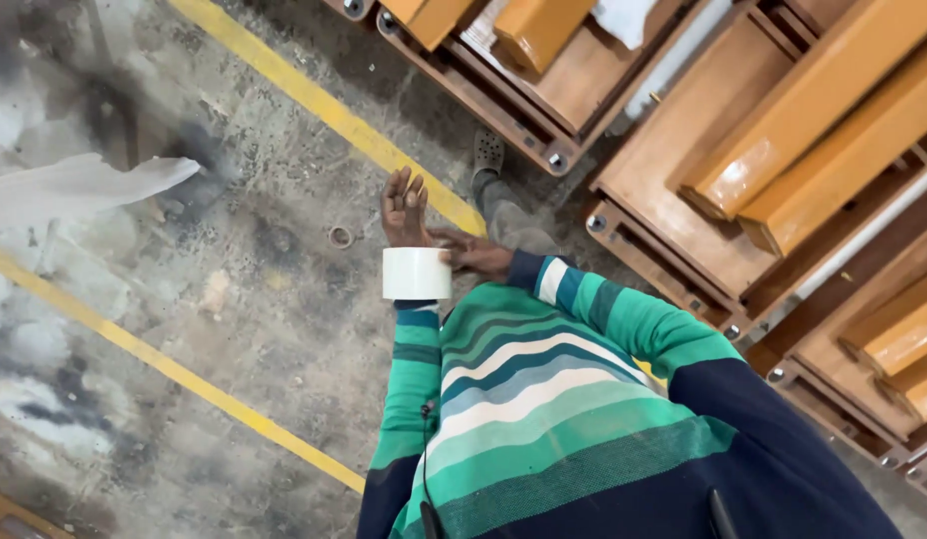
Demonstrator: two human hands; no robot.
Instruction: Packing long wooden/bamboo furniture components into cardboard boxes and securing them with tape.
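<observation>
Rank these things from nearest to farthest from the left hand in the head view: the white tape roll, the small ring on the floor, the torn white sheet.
From the left hand:
1. White tape roll, worn around that wrist.
2. Small ring, on the floor just left.
3. Torn white sheet, far left.

Head view, steeply down, close

Even daylight, soft shadows, slight motion blur.

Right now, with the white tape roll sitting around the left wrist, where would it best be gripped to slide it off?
Probably the roll's outer curved wall, pinched from the right side, where the right hand already touches it. It rings the wrist, so it would slide off over the open left hand.
</observation>
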